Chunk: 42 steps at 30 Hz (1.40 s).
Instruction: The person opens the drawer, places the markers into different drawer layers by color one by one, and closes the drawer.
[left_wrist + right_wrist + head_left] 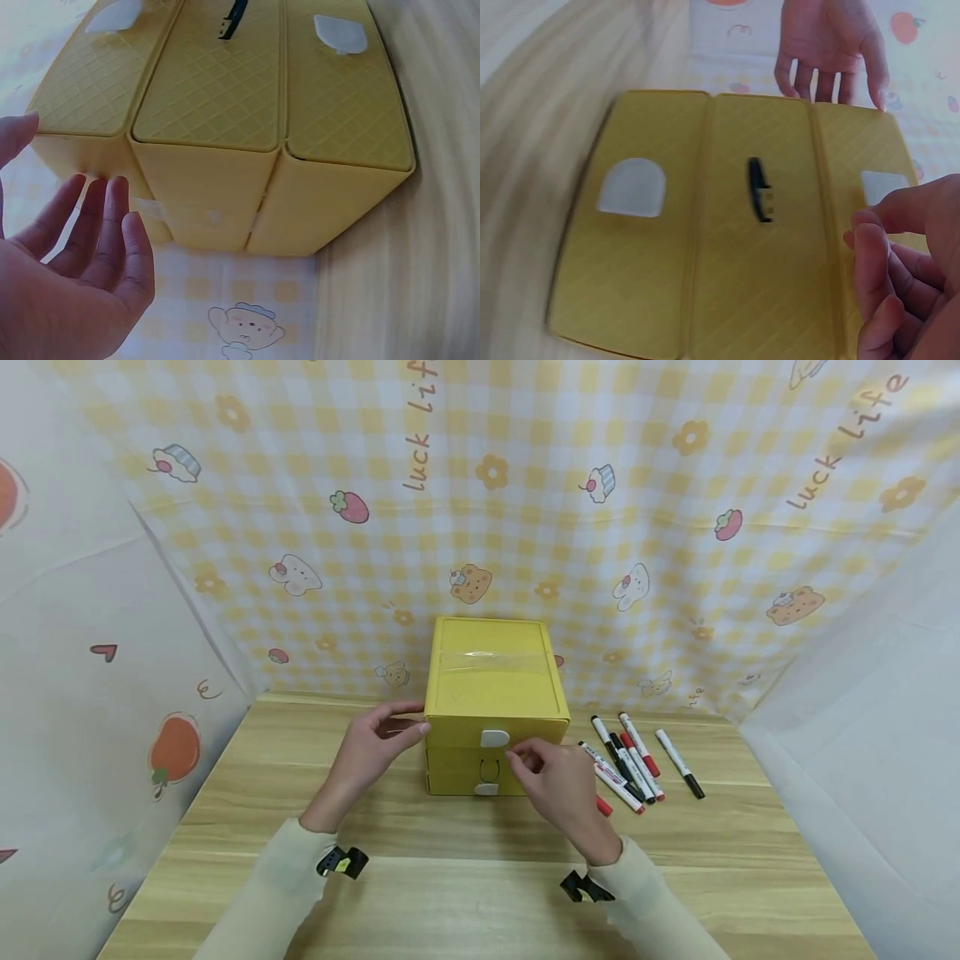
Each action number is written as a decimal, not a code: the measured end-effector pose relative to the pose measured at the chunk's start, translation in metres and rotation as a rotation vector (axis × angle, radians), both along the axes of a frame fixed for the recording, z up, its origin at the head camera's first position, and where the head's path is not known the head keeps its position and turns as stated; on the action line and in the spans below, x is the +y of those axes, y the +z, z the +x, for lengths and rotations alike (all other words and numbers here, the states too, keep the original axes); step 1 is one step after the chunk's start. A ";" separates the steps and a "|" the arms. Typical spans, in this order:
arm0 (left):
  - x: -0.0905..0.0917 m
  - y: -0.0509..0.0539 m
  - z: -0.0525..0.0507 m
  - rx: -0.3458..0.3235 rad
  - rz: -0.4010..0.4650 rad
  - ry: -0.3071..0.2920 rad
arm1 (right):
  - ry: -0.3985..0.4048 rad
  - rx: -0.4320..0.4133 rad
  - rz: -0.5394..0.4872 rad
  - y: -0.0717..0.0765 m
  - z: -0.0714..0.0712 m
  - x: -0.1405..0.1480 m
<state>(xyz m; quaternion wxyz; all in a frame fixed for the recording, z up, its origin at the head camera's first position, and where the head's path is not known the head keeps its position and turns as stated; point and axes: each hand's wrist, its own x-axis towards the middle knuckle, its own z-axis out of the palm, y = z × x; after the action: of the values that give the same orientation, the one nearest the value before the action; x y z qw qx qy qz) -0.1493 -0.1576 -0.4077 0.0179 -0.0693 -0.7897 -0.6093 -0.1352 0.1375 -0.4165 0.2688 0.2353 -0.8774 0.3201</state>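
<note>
Passing room lies in front of the yellow three-drawer box (491, 693), while marker pens (636, 768) crowd its right and checked cloth (517, 535) stands behind.

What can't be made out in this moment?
- Drawer contents: head view, hidden by the shut fronts of the yellow drawer box.
- Most of a red-ended marker: head view, behind the right hand.
- Lettering on the white markers: head view, too small.
- Upper end of the black handle: left wrist view, cut off by the top edge.
- Right-hand contact with the upper white handle: right wrist view, hand overlaps it.
</note>
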 end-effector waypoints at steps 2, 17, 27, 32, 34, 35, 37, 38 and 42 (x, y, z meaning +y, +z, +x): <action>0.000 -0.004 0.000 -0.004 0.001 -0.002 | -0.011 -0.040 0.011 -0.007 0.000 0.000; 0.006 -0.026 0.001 -0.035 0.027 0.028 | 0.032 -0.309 -0.059 -0.039 -0.003 -0.005; 0.005 -0.026 0.000 -0.037 0.029 0.031 | 0.038 -0.424 -0.107 -0.037 -0.003 -0.010; 0.006 -0.025 0.000 -0.040 0.033 0.027 | 0.045 -0.393 -0.088 -0.035 -0.001 -0.009; 0.006 -0.025 0.000 -0.043 0.032 0.026 | 0.053 -0.370 -0.075 -0.036 0.001 -0.008; 0.006 -0.025 0.000 -0.044 0.031 0.024 | 0.056 -0.355 -0.066 -0.036 0.002 -0.008; 0.005 -0.024 0.000 -0.044 0.027 0.023 | 0.062 -0.336 -0.048 -0.035 0.004 -0.008; 0.005 -0.024 0.000 -0.043 0.024 0.023 | 0.066 -0.325 -0.044 -0.035 0.006 -0.008; 0.005 -0.024 0.000 -0.040 0.021 0.021 | 0.079 -0.290 -0.010 -0.033 0.012 -0.006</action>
<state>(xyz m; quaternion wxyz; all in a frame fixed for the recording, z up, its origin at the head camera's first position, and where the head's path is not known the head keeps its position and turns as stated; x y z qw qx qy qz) -0.1496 -0.1531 -0.4318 0.0091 -0.0488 -0.7842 -0.6186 -0.1229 0.1311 -0.4498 0.1276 0.2196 -0.8955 0.3655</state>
